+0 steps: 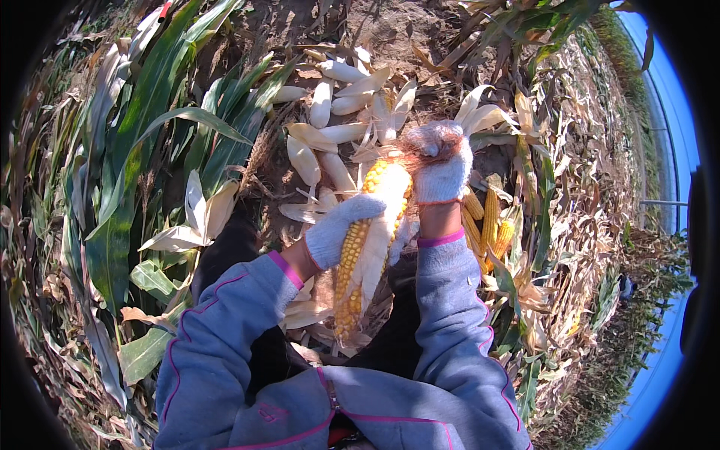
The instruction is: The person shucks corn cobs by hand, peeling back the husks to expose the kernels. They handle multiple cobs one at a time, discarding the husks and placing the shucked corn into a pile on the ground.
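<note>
In a white knitted glove, my left hand (346, 228) is closed around a yellow ear of corn (351, 247) that slants upward to the right. A pale strip of husk (374, 256) still lies along the ear's near side. My right hand (441, 163), gloved too, grips reddish-brown corn silk (413, 157) and dry husk at the ear's upper end. Beyond the hands, pale husked-off leaves and closed husks (322, 104) lie on the soil. Several bare yellow ears (490, 216) rest together just right of my right wrist.
Green corn leaves and stalks (149, 118) stand close on the left. Dry stalks and husks (585, 169) cover the ground on the right. Brown soil (382, 28) shows ahead, and my dark-clothed legs (225, 253) are bent below my forearms.
</note>
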